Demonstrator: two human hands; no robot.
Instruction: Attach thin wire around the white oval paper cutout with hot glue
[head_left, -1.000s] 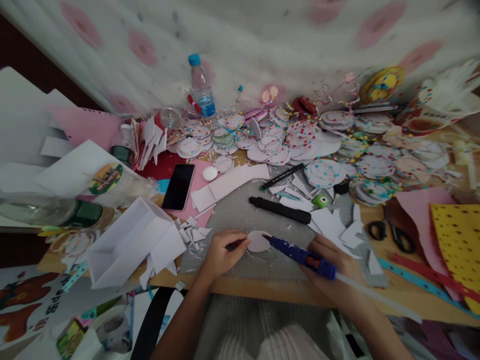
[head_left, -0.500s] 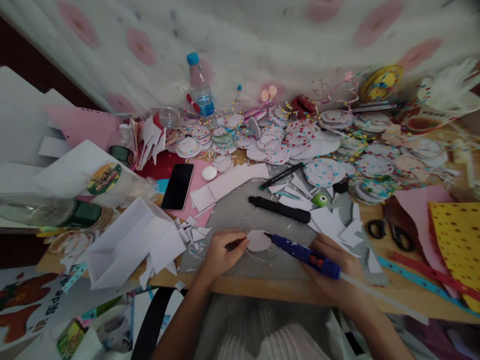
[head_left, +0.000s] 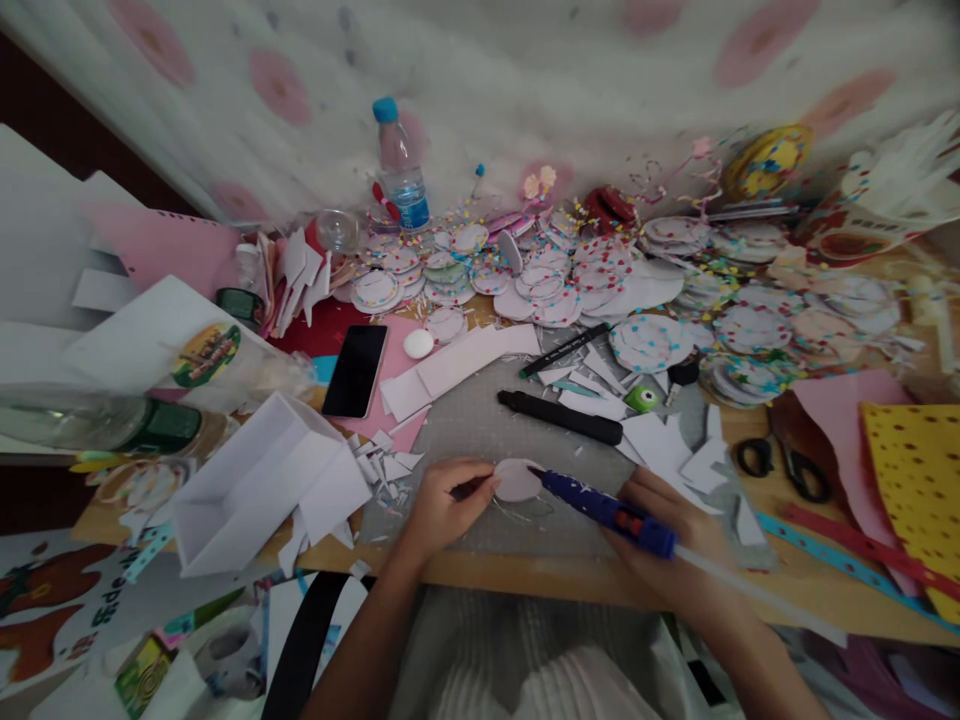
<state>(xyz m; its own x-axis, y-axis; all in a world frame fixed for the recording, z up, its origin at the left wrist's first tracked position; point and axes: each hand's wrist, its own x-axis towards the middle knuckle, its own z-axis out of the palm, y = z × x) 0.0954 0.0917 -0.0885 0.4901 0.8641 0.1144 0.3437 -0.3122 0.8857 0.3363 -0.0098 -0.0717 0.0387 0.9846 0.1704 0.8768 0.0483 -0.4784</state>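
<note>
My left hand [head_left: 452,505] pinches the left edge of a small round white paper disc [head_left: 517,480] between thumb and fingertips. My right hand [head_left: 667,540] is wrapped around a dark blue hot glue pen [head_left: 600,508] with white stars. A translucent glue stick [head_left: 757,590] sticks out of its back end toward the lower right. The pen's dark tip is at the right rim of the disc; whether it touches is too fine to tell. Thin glue-like strands lie just below the disc on the grey cutting mat [head_left: 465,435].
Beyond the mat lie a black marker-like tool [head_left: 559,417] and a thin pen [head_left: 564,350]. Paper scraps, scissors [head_left: 784,468] and coloured strips are on the right. A white box [head_left: 262,480] and a phone [head_left: 355,371] sit left. Decorated discs [head_left: 540,285] and a water bottle [head_left: 401,170] stand behind.
Both hands keep almost the same pose on the disc and glue pen. The glue stick's rear end has shifted slightly left, and the camera view has moved a little.
</note>
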